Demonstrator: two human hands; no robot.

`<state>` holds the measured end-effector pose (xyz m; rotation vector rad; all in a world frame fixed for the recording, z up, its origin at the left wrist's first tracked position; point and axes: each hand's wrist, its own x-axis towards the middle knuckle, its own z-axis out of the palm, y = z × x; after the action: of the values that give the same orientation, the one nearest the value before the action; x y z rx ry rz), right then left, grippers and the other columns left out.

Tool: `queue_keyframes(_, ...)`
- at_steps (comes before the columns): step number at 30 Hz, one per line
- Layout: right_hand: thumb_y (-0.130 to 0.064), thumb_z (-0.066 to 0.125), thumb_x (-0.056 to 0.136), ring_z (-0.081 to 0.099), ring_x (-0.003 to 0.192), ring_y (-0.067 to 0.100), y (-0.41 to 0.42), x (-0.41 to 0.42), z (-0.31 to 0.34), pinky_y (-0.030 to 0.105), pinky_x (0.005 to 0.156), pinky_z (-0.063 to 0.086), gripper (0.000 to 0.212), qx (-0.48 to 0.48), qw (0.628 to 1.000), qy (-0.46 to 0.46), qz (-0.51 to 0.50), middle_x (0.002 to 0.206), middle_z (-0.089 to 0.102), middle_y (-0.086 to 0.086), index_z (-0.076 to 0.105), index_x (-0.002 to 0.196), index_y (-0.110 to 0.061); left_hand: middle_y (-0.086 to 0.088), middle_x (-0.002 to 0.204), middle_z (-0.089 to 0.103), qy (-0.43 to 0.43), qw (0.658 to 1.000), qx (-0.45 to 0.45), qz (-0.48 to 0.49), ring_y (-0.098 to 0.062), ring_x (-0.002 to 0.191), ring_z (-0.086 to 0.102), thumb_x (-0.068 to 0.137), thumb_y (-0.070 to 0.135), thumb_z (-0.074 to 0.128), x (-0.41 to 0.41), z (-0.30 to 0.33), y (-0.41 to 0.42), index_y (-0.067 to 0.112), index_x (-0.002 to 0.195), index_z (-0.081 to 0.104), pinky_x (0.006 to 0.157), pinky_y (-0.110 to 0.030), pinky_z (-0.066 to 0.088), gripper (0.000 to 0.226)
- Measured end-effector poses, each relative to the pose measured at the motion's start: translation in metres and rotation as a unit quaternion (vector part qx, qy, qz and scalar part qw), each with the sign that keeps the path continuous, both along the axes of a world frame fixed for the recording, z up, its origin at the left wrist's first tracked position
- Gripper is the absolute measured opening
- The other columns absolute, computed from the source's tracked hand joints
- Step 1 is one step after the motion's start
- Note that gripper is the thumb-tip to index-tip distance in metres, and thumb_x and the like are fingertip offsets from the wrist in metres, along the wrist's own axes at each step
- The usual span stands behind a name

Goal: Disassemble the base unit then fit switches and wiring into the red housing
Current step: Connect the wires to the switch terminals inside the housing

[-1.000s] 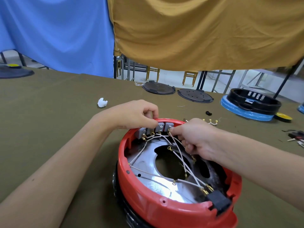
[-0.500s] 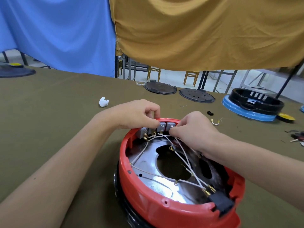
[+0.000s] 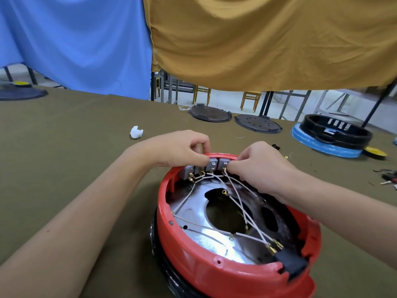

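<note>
You have one view only, from the wide-angle camera on your head, looking forward and down along both forearms across the table (image 3: 64, 151). It sits close over the red housing (image 3: 206, 267), which fills the lower middle of the frame, with your left hand (image 3: 182, 149) and right hand (image 3: 260, 164) meeting at its far rim. Farther off it takes in the table's far edge and the blue cloth (image 3: 75, 44) and tan cloth (image 3: 268, 39) hanging behind it.

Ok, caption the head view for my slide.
Both hands, left and right, pinch grey switches at the red housing's far rim.
</note>
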<state>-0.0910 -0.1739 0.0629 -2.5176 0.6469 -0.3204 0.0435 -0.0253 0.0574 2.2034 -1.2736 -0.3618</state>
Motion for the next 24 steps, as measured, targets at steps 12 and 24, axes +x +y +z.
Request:
queue_keyframes(12, -0.022, 0.063, 0.078, 0.065, 0.071, 0.031, 0.007, 0.005, -0.009, 0.027, 0.054, 0.044, 0.016, -0.054, 0.998, -0.009, 0.026, 0.067, 0.065, 0.010, 0.070, 0.070, -0.009, -0.005, 0.096, 0.075, 0.045, 0.999, -0.012, -0.025, -0.029, 0.094, 0.067, 0.091, 0.011, 0.052, -0.017, 0.004, 0.000, 0.028, 0.121, 0.067, 0.095, -0.050, 0.052, 0.038)
queue_keyframes(24, -0.025, 0.061, 0.083, 0.068, 0.073, 0.025, -0.005, -0.004, 0.009, 0.027, 0.056, 0.051, 0.019, -0.061, 0.997, -0.006, 0.051, 0.072, 0.072, 0.004, 0.076, 0.074, -0.017, 0.000, 0.108, 0.072, 0.053, 0.999, -0.010, -0.010, -0.024, 0.102, 0.067, 0.098, 0.015, 0.051, -0.017, 0.001, -0.004, 0.027, 0.121, 0.065, 0.096, -0.043, 0.052, 0.030)
